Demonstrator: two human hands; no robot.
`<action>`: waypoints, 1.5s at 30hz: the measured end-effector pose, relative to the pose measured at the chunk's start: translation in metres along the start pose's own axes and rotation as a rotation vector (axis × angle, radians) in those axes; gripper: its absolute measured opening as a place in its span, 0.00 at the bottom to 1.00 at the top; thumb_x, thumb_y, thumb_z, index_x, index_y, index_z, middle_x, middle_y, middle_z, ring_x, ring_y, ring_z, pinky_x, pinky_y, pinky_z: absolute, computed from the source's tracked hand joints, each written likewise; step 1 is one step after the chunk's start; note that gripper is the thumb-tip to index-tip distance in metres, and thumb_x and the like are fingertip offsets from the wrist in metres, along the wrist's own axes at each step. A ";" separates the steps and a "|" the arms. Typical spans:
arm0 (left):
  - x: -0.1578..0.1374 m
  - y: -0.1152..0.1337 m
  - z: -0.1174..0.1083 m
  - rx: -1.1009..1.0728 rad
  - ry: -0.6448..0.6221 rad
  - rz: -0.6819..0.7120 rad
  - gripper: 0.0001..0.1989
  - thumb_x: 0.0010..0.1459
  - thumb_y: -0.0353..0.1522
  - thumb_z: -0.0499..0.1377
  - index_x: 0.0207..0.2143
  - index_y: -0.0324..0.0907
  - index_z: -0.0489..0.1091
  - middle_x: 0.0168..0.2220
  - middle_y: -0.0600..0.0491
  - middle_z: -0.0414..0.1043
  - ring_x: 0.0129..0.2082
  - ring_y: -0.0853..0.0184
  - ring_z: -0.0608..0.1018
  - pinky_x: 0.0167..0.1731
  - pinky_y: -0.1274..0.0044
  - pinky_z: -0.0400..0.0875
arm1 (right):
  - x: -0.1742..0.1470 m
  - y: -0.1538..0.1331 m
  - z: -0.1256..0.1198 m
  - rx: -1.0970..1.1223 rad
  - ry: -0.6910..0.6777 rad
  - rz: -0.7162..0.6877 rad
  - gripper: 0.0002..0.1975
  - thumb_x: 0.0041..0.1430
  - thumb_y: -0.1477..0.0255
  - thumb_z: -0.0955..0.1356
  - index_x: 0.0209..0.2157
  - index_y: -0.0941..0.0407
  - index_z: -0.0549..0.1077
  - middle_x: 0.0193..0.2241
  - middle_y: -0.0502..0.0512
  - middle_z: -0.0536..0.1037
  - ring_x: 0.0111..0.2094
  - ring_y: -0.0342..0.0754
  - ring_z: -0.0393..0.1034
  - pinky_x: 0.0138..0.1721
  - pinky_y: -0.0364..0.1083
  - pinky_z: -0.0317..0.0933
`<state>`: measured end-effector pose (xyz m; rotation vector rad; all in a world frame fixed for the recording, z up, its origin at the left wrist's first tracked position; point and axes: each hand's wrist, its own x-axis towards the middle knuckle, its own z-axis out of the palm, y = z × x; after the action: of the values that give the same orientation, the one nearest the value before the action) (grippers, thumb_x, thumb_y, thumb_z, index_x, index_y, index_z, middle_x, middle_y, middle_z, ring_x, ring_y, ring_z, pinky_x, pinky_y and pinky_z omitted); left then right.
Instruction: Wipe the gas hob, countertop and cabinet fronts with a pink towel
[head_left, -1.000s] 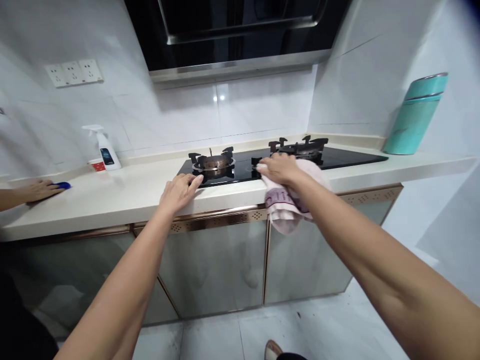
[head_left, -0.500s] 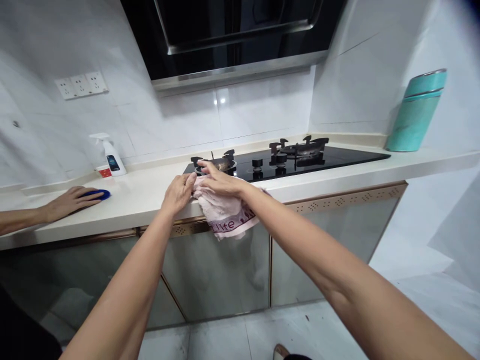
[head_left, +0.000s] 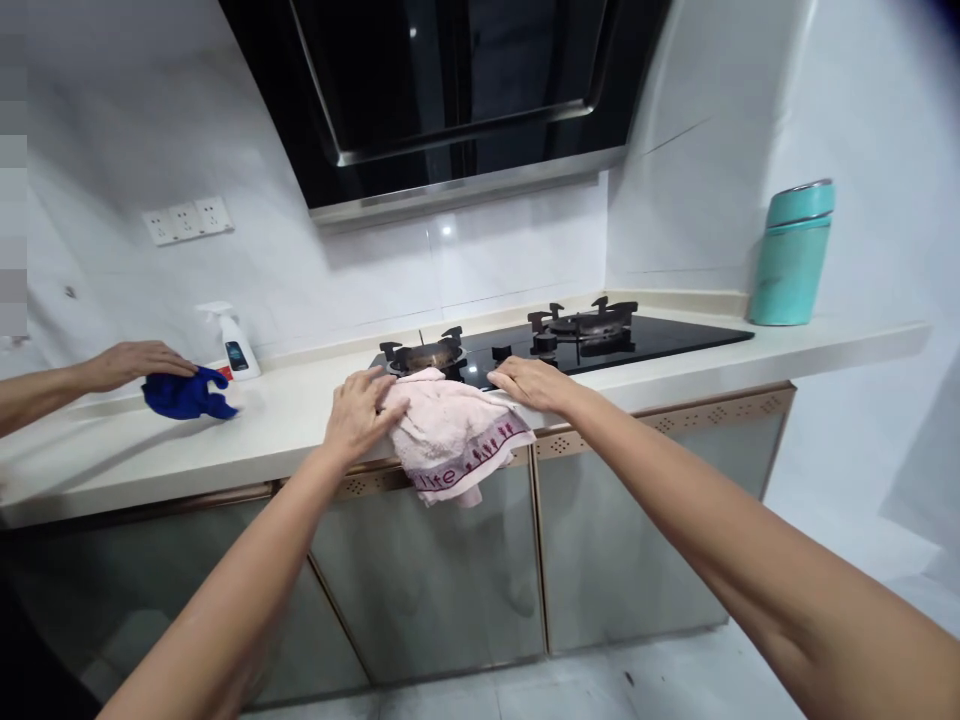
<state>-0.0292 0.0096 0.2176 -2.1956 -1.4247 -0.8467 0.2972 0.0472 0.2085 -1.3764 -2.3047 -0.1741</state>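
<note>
A pale pink towel [head_left: 450, 420] with a purple printed border lies over the counter's front edge, its lower part hanging before the cabinet. My left hand [head_left: 358, 412] grips the towel's left side, thumb on top of the cloth and the other fingers by its upper edge. At the towel's upper right is my right hand [head_left: 531, 384], fingers forward and loosely bent, near the front of the black gas hob [head_left: 645, 345]. Whether its fingertips touch cloth or counter is hard to see.
Another person's hand [head_left: 139, 362] holds a blue cloth [head_left: 180, 395] over the counter at left. Behind it stand a white spray bottle [head_left: 236, 345] and a small red-and-white container [head_left: 226, 372]. A turquoise bin [head_left: 793, 262] stands at right. The range hood [head_left: 465, 90] overhangs the hob.
The towel has spread out wider along the counter edge. My right hand has moved off its middle to the right. The other person's hand has lifted the blue cloth.
</note>
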 end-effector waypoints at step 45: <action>-0.078 -0.056 -0.047 0.678 -0.253 0.034 0.36 0.51 0.47 0.67 0.61 0.45 0.66 0.64 0.40 0.64 0.57 0.42 0.66 0.54 0.54 0.62 | 0.001 0.015 0.011 0.097 0.062 0.042 0.30 0.67 0.47 0.54 0.47 0.48 0.78 0.54 0.57 0.78 0.47 0.60 0.73 0.51 0.61 0.64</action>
<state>-0.1169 -0.0498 0.2000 -1.8191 -1.4950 -0.0349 0.3066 0.0590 0.1968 -1.3506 -2.2015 -0.0892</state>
